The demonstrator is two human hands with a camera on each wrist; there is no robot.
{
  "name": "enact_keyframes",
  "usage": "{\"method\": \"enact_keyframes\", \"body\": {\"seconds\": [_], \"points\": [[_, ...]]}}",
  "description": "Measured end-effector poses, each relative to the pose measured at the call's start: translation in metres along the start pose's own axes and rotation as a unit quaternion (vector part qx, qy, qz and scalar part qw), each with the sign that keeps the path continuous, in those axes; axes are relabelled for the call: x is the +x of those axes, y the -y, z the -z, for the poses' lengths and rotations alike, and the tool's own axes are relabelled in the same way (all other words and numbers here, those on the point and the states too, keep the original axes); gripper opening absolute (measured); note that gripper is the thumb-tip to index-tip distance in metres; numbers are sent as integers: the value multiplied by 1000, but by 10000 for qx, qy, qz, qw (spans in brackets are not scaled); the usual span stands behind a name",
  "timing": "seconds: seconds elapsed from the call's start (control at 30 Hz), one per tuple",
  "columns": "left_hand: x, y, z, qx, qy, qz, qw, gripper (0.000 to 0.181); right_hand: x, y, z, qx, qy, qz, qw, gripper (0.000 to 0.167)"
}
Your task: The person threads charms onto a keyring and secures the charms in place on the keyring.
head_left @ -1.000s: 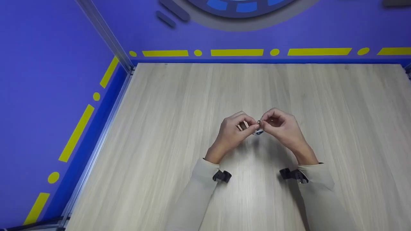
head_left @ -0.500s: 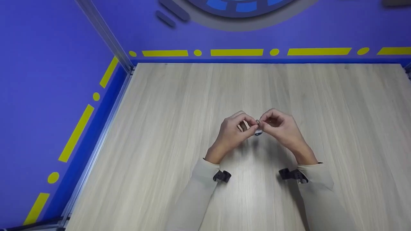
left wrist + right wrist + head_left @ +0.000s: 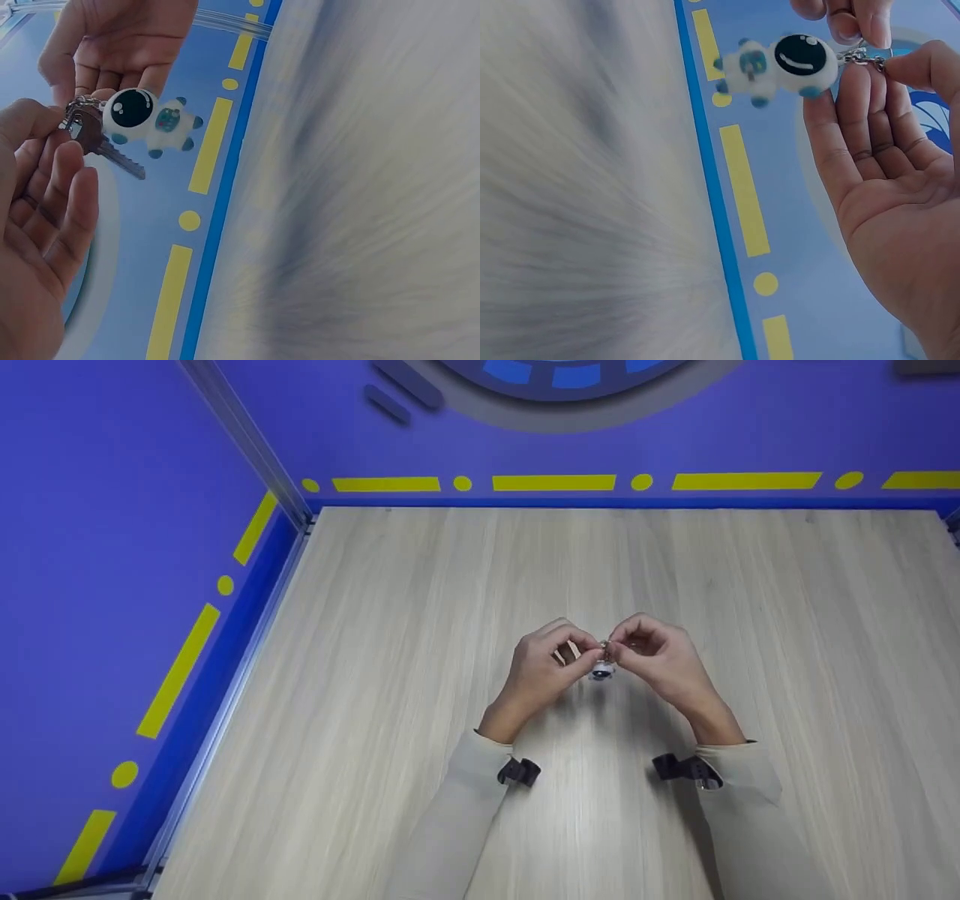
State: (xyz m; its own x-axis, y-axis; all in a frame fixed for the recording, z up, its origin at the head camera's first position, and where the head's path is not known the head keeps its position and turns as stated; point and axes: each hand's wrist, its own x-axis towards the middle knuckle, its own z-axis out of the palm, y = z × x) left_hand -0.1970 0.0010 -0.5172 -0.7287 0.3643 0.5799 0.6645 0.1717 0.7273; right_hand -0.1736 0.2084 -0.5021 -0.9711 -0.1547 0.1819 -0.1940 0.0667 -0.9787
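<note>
- One astronaut keychain (image 3: pixel 601 670), hanging between left hand (image 3: pixel 546 664) and right hand (image 3: pixel 664 660), above the wood-grain table (image 3: pixel 375 675).
- Left thumb and fingertips: pinched together on its metal end, exact part hidden.
- Right thumb and forefinger: pinched on the chain (image 3: pixel 856 55), other fingers slightly bent.
- Toothed key (image 3: pixel 124 160) alongside the white figure (image 3: pixel 169 124).

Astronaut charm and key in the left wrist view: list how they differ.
The astronaut charm is white with dark and teal patches; the key is grey at its notched end. The astronaut charm is rounded and bulky; the key is slimmer. Both are close to the left hand and right hand.
</note>
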Motion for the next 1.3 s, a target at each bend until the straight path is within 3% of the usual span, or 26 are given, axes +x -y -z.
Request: {"method": "enact_keyframes", "body": {"seconds": [0.43,0.9,1.07,1.3], "points": [[-1,-1,1,191,99,377,9991,9,1,-1,-3,-233,101,355,9990,8],[-1,3,-1,100,-17,-202,9997,6,0,-2,2,466,32,-163,9988,5],[-1,3,-1,178,-10,-270,9995,7,1,-2,2,253,74,-177,9995,3],[-2,2,-1,274,80,-140,9995,8,1,0,0,-84,90,-69,9999,5]]}}
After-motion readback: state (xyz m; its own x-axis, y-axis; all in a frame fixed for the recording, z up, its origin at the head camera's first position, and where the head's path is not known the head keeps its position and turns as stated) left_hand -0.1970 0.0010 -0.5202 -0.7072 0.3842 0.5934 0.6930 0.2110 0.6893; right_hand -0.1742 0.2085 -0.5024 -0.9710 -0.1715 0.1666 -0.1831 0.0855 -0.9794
